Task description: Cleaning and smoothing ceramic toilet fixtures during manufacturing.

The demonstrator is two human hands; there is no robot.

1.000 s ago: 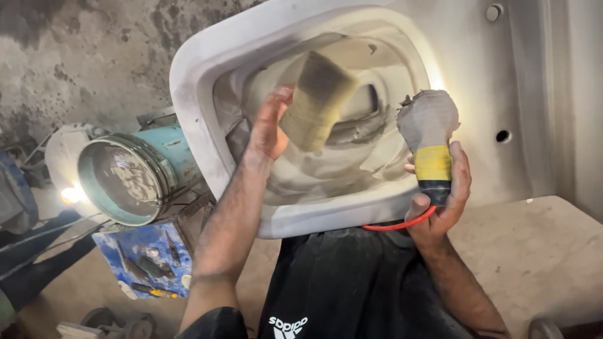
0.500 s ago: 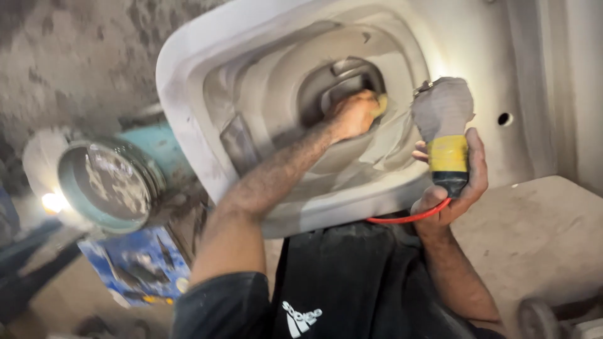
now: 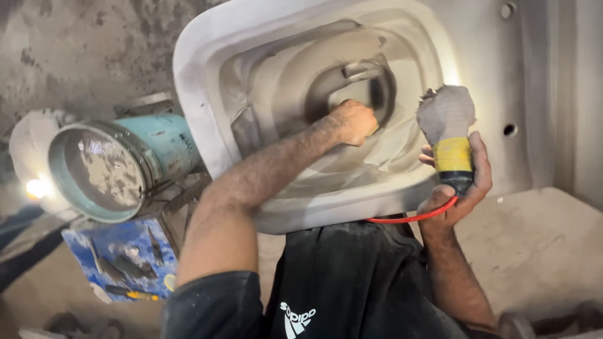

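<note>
A pale grey unglazed toilet bowl [image 3: 207,81] lies tilted toward me, its hollow facing up. My left hand [image 3: 353,122] reaches deep into the hollow, fist closed on a sponge that is almost wholly hidden, pressed beside the dark outlet opening [image 3: 370,88]. My right hand [image 3: 461,182] grips a hand-held lamp [image 3: 447,135] at the bowl's right rim. The lamp has a black handle, a yellow band and a cloth-wrapped head. A red cord [image 3: 408,218] runs from its base under the bowl's front edge. Light falls on the bowl's inner wall.
A teal bucket [image 3: 157,147] smeared with grey slip lies on its side at the left. Below it sits a blue tray [image 3: 122,260] with small tools. A bright light [image 3: 34,188] glows at the far left. Grey dusty floor [image 3: 540,251] spreads to the right.
My left hand went from holding the sponge flat near the bowl's middle to a closed fist deeper in by the outlet. The lamp hand stayed at the right rim.
</note>
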